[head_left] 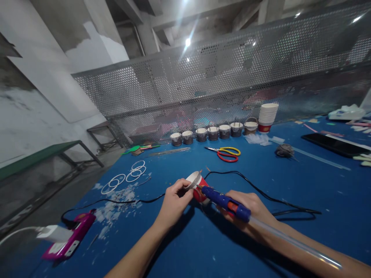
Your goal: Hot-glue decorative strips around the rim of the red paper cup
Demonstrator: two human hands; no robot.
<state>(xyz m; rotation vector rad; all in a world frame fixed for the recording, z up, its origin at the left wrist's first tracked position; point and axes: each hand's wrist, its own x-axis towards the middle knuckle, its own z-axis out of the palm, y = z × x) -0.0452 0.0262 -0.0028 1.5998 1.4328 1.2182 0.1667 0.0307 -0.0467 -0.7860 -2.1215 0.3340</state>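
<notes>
My left hand (pixel 177 199) pinches the rim of a red and white paper cup (pixel 199 191), which is tilted toward the left. A grey strip runs along the cup's rim near my left fingers. In my right hand (pixel 251 210) is a blue hot glue gun (pixel 223 200), its nozzle touching or very close to the cup's side by the rim. A long clear glue stick (pixel 295 241) sticks out of its back end. Part of the cup's lower side is hidden behind the glue gun.
Scissors (pixel 227 153), a grey yarn ball (pixel 284 150) and white rings (pixel 117 183) lie on the blue table (pixel 179 255). Behind stand several grey-wrapped cups (pixel 213 134) and a cup stack (pixel 267 116). A black cord (pixel 246 177) crosses the table; a purple power strip (pixel 72 239) sits left.
</notes>
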